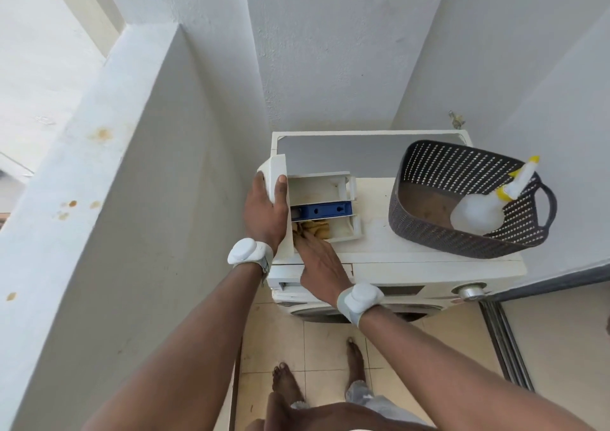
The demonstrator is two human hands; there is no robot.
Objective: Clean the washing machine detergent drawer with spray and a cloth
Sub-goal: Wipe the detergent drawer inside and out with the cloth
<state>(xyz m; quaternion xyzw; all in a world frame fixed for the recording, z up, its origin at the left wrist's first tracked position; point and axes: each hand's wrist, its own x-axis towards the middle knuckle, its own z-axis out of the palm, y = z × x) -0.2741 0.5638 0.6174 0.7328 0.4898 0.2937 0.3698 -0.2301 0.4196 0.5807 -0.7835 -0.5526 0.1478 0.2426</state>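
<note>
The white detergent drawer [325,188] lies on top of the washing machine [412,245], taken out of its slot, with a blue insert [321,210] in its middle compartment. My left hand [265,211] grips the drawer's front panel, thumb on the inner side. My right hand [318,259] reaches into the near compartment and presses a yellow-brown cloth [315,227] there; its fingertips are hidden by the cloth and the panel. The spray bottle [485,208], clear with a yellow nozzle, lies in the dark basket.
A dark perforated basket [429,179] stands on the right of the machine top. White walls close in at the left, back and right. A tap [456,119] sticks out behind the machine. The machine's dial [470,290] is at the front right. My bare feet [287,382] stand on beige tiles.
</note>
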